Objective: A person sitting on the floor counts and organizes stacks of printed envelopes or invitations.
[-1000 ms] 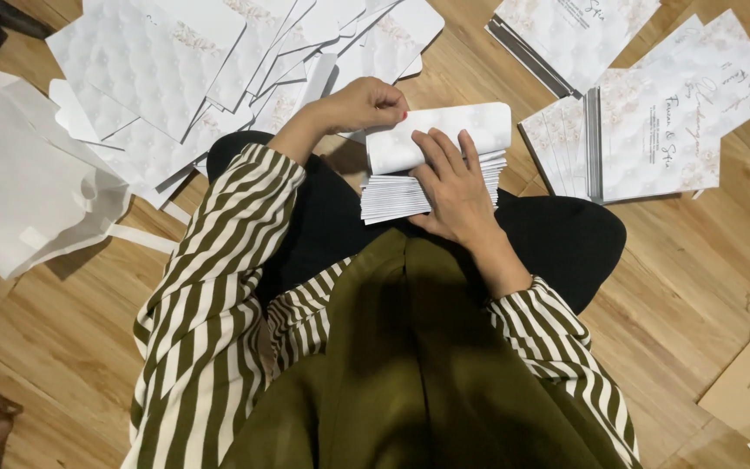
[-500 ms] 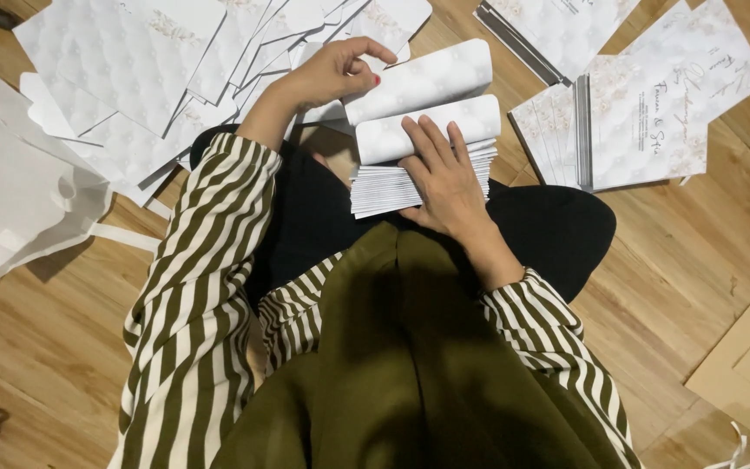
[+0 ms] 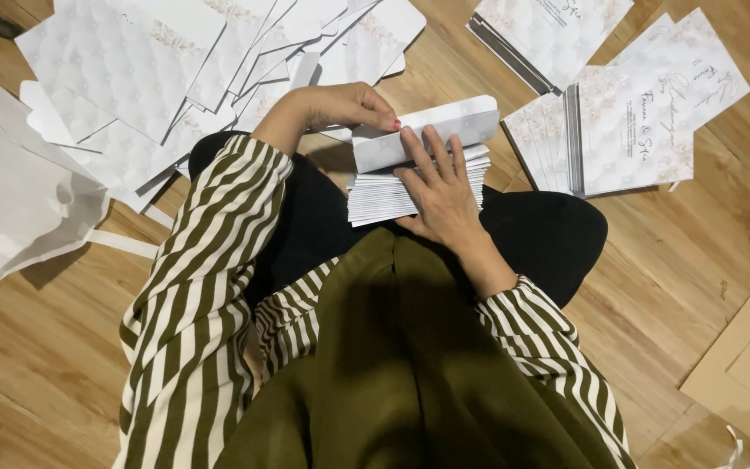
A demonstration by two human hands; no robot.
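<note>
Taking the stack of white cards [image 3: 392, 193] on the person's lap as the landmark, a white paper bag [image 3: 10, 187] lies well to its left on the wooden floor [image 3: 36, 347], its handle strip trailing toward the striped sleeve [image 3: 193, 287]. Up and left of the stack, a loose heap of white quilted-pattern cards [image 3: 132, 69] fans out across the floor, overlapping at many angles. Just above the stack, the left hand [image 3: 340, 106] pinches the left end of a folded white card [image 3: 427, 132] between thumb and fingertips, holding it lifted off the top of the stack. The stack itself rests on the black-clad knee, edges roughly squared. The right hand [image 3: 440, 187] lies flat on the stack with its fingers spread, the fingertips touching the lower edge of the folded card. To the right of the stack, a tidy pile of printed cards [image 3: 635, 130] with floral corners sits on the floor, a further pile [image 3: 549, 35] above it. Far right and below, a flat sheet of brown cardboard [image 3: 748, 365] lies at the frame edge.
</note>
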